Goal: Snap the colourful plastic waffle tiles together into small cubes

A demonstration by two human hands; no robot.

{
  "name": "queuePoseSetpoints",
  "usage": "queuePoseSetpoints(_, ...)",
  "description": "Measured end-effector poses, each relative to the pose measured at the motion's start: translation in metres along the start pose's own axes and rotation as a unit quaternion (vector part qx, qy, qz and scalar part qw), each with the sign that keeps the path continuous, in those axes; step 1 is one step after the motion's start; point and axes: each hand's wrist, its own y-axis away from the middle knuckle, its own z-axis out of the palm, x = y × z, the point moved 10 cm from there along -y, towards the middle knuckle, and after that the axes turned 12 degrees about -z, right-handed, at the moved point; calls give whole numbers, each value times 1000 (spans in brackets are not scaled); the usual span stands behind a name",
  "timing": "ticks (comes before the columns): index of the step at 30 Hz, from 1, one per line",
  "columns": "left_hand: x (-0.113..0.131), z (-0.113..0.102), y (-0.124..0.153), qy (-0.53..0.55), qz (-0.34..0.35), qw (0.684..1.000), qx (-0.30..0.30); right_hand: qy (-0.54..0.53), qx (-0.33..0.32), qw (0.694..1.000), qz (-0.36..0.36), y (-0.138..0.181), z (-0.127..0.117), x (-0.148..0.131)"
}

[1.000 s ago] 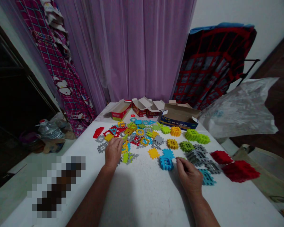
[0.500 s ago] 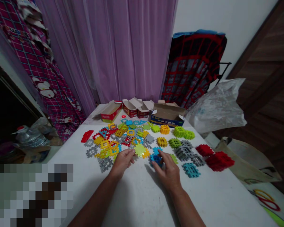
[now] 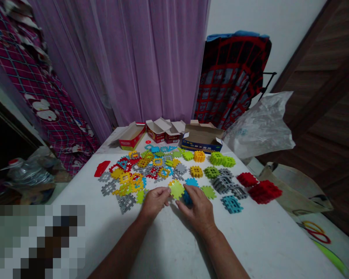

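Observation:
Many flat plastic waffle tiles in several colours [image 3: 145,170] lie spread over a white table [image 3: 168,248]. My left hand [image 3: 154,201] pinches a lime-green tile [image 3: 176,189] at its left edge, holding it tilted up. Close against it, my right hand [image 3: 196,207] is closed round a blue block of joined tiles [image 3: 187,197], mostly hidden under the fingers. The two pieces touch or nearly touch between my hands. A loose green tile [image 3: 208,191] lies just right of my right hand.
Open cardboard boxes stand at the table's far edge: red ones [image 3: 151,133] and a blue one [image 3: 202,141]. Stacks of green [image 3: 220,159], grey [image 3: 225,184] and red tiles [image 3: 260,188] sit at the right. A clear plastic bag [image 3: 260,124] hangs beyond them.
My left hand picked up the lime-green tile from the pile and carried it right. My right hand took the blue block and moved left to meet it. The camera turned right.

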Motion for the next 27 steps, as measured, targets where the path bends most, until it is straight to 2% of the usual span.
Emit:
queuePoseSetpoints(10,0,-1,-2,26,21,999,-4,6,12,1000,12,0,4,-2)
queuePoseSetpoints(14,16,-9,-12,22,33,999,3,-5,27,1000,12,-2,-4,7)
queuePoseSetpoints(18,51,-28,-46,14,22,998,62,-2,73,997,36,-1,-31,32)
queuePoseSetpoints(20,73,-29,-69,0,20,997,73,11,112,993,47,3,-49,44)
queuePoseSetpoints(23,99,-21,-104,-35,9,996,78,26,153,986,55,8,-66,54)
queuePoseSetpoints(27,112,5,-144,-93,-26,993,69,17,158,986,53,11,-68,54)
